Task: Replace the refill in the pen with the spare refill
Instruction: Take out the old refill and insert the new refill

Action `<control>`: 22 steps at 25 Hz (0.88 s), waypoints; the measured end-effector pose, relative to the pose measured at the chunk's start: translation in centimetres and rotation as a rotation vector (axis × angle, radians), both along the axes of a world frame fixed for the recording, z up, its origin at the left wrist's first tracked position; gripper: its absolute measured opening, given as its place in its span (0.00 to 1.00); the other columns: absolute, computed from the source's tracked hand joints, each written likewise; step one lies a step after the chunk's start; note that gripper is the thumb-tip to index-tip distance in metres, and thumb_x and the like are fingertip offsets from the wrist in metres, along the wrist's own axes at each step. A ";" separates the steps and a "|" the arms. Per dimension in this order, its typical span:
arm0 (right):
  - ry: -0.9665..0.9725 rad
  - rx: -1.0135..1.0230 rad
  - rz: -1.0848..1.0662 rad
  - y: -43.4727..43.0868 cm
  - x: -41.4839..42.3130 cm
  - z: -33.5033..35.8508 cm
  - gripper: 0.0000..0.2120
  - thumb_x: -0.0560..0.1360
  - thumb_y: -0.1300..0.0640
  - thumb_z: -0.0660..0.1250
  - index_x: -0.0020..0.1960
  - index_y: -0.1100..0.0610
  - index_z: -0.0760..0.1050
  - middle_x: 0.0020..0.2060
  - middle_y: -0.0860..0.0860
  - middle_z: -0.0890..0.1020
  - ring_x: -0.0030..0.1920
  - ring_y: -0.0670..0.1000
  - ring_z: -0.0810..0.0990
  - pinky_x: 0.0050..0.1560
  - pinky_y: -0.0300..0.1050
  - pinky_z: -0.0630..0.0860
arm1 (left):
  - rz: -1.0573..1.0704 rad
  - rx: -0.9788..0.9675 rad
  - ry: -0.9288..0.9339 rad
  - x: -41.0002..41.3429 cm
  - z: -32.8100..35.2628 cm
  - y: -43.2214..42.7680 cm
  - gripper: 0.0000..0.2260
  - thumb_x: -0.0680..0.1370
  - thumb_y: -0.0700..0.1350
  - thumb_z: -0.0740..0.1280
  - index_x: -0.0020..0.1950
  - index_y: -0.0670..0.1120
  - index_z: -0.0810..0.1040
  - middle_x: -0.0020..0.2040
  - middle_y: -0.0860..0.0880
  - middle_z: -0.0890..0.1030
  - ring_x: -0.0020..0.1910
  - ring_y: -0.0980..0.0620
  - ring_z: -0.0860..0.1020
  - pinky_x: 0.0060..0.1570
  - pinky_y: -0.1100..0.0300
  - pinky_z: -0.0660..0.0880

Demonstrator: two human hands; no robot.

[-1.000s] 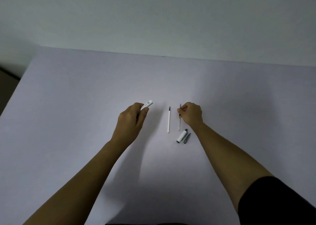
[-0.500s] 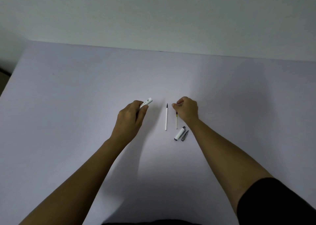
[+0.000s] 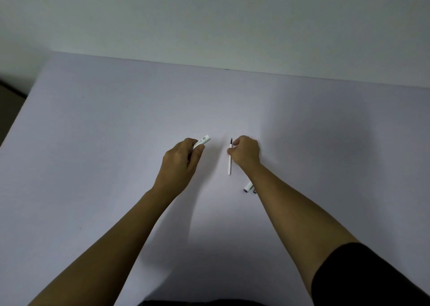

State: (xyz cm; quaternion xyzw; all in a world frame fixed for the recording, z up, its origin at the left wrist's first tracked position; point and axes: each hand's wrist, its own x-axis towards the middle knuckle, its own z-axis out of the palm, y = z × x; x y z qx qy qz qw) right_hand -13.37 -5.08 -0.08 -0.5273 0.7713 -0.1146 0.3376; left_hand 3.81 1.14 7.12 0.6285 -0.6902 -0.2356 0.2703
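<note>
My left hand [image 3: 180, 163] is closed around the white pen barrel [image 3: 202, 142], whose printed end sticks out past the thumb, up and to the right. A thin white refill [image 3: 230, 163] with a dark tip lies on the table, pointing away from me. My right hand [image 3: 245, 153] pinches this refill near its tip end with thumb and fingertip. The second refill, with the yellowish band, is hidden by my right hand. A white pen cap [image 3: 247, 186] and a small grey piece [image 3: 254, 191] lie beside my right forearm, which partly covers them.
The work surface is a pale lilac table [image 3: 116, 131] set against a plain wall. Its left edge drops off at the far left. A black sleeve [image 3: 372, 275] covers my right upper arm at the bottom right.
My right hand has shifted left from the yellowish refill onto the white refill, and the yellowish one is out of sight. The left hand still holds the barrel. The view tilted slightly.
</note>
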 end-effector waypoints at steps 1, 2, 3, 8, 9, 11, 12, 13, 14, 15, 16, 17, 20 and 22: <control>-0.035 0.001 -0.032 -0.3 -0.1 0.5 0.13 0.70 0.59 0.70 0.54 0.62 0.79 0.51 0.58 0.84 0.54 0.57 0.81 0.52 0.43 0.75 | 0.002 -0.002 0.001 0.1 0.0 0.0 0.08 0.79 0.46 0.60 0.46 0.42 0.74 0.29 0.57 0.66 0.28 0.57 0.67 0.28 0.68 0.60; -0.090 -0.010 -0.077 -0.6 -0.2 1.3 0.13 0.70 0.58 0.70 0.53 0.61 0.80 0.51 0.57 0.84 0.53 0.56 0.82 0.54 0.43 0.75 | 0.004 -0.004 0.005 0.1 0.0 0.1 0.08 0.79 0.46 0.60 0.46 0.42 0.74 0.29 0.57 0.66 0.28 0.57 0.67 0.28 0.68 0.61; -0.184 -0.035 -0.147 -0.8 -0.4 2.4 0.11 0.70 0.58 0.70 0.52 0.60 0.81 0.48 0.57 0.85 0.51 0.56 0.82 0.55 0.43 0.76 | 0.005 -0.007 0.012 0.2 0.1 0.2 0.08 0.79 0.46 0.60 0.46 0.42 0.74 0.29 0.57 0.67 0.28 0.56 0.67 0.29 0.67 0.61; -0.802 -0.206 -0.512 -0.5 -2.0 8.5 0.04 0.70 0.62 0.71 0.40 0.55 0.77 0.36 0.52 0.82 0.39 0.50 0.83 0.45 0.41 0.81 | -0.013 -0.021 0.016 -0.4 0.9 0.6 0.08 0.79 0.45 0.61 0.45 0.42 0.74 0.30 0.54 0.68 0.28 0.56 0.67 0.28 0.65 0.62; -0.868 -0.224 -0.518 0.0 -2.3 9.5 0.03 0.71 0.62 0.71 0.42 0.57 0.77 0.37 0.52 0.82 0.39 0.49 0.83 0.42 0.38 0.80 | -0.022 -0.025 0.016 -0.7 1.2 0.7 0.08 0.79 0.45 0.61 0.45 0.42 0.74 0.30 0.53 0.69 0.28 0.55 0.67 0.28 0.64 0.62; -0.950 -0.243 -0.497 1.0 -2.6 11.3 0.06 0.72 0.62 0.71 0.48 0.61 0.78 0.39 0.54 0.82 0.39 0.47 0.83 0.41 0.36 0.79 | -0.044 -0.042 0.023 -1.1 2.0 1.2 0.08 0.79 0.45 0.60 0.45 0.42 0.74 0.29 0.54 0.68 0.27 0.55 0.67 0.27 0.64 0.61; -0.972 -0.246 -0.486 1.5 -2.6 11.9 0.08 0.72 0.62 0.70 0.50 0.62 0.78 0.40 0.54 0.82 0.40 0.47 0.83 0.41 0.36 0.79 | -0.053 -0.054 0.027 -1.4 2.4 1.4 0.07 0.79 0.45 0.60 0.44 0.43 0.73 0.28 0.55 0.68 0.27 0.56 0.67 0.27 0.64 0.61; -0.980 -0.251 -0.482 1.8 -2.6 12.5 0.09 0.72 0.62 0.70 0.52 0.63 0.78 0.41 0.55 0.83 0.41 0.47 0.83 0.43 0.36 0.79 | -0.058 -0.065 0.032 -1.6 2.7 1.7 0.07 0.79 0.45 0.60 0.44 0.43 0.73 0.28 0.56 0.67 0.27 0.56 0.67 0.27 0.65 0.60; -0.989 -0.262 -0.480 2.3 -2.6 13.1 0.10 0.72 0.62 0.70 0.52 0.63 0.77 0.42 0.55 0.83 0.41 0.48 0.83 0.43 0.37 0.79 | -0.064 -0.079 0.038 -1.8 3.2 2.0 0.07 0.79 0.45 0.60 0.44 0.43 0.73 0.28 0.56 0.67 0.26 0.56 0.67 0.27 0.65 0.60; -1.003 -0.274 -0.479 2.7 -2.7 13.6 0.10 0.72 0.62 0.70 0.53 0.64 0.77 0.42 0.55 0.82 0.41 0.48 0.83 0.44 0.37 0.79 | -0.069 -0.093 0.042 -1.9 3.6 2.3 0.07 0.79 0.45 0.60 0.44 0.44 0.73 0.28 0.57 0.67 0.26 0.56 0.67 0.26 0.65 0.60; -1.020 -0.284 -0.476 3.1 -2.7 14.1 0.10 0.72 0.62 0.70 0.53 0.64 0.77 0.42 0.55 0.82 0.41 0.48 0.83 0.44 0.37 0.79 | -0.073 -0.106 0.045 -2.1 4.0 2.6 0.07 0.79 0.45 0.60 0.43 0.44 0.73 0.28 0.56 0.67 0.26 0.56 0.67 0.26 0.65 0.60; -1.032 -0.291 -0.472 3.5 -2.8 14.6 0.10 0.72 0.62 0.70 0.53 0.63 0.77 0.42 0.55 0.82 0.41 0.47 0.83 0.43 0.36 0.79 | -0.075 -0.116 0.045 -2.2 4.4 2.9 0.07 0.79 0.45 0.60 0.43 0.43 0.73 0.28 0.56 0.67 0.26 0.55 0.67 0.26 0.65 0.60; -1.042 -0.312 -0.464 4.6 -2.8 15.6 0.08 0.73 0.62 0.70 0.51 0.61 0.77 0.42 0.54 0.83 0.42 0.47 0.84 0.43 0.36 0.80 | -0.085 -0.145 0.047 -2.6 5.4 3.4 0.07 0.79 0.45 0.60 0.43 0.43 0.73 0.28 0.55 0.67 0.26 0.55 0.67 0.26 0.65 0.59; -1.036 -0.336 -0.450 5.4 -2.9 16.4 0.05 0.73 0.62 0.69 0.49 0.60 0.78 0.42 0.53 0.83 0.41 0.46 0.84 0.48 0.39 0.81 | -0.094 -0.178 0.047 -2.7 6.2 3.8 0.07 0.79 0.45 0.60 0.43 0.43 0.73 0.29 0.54 0.68 0.27 0.55 0.67 0.27 0.65 0.60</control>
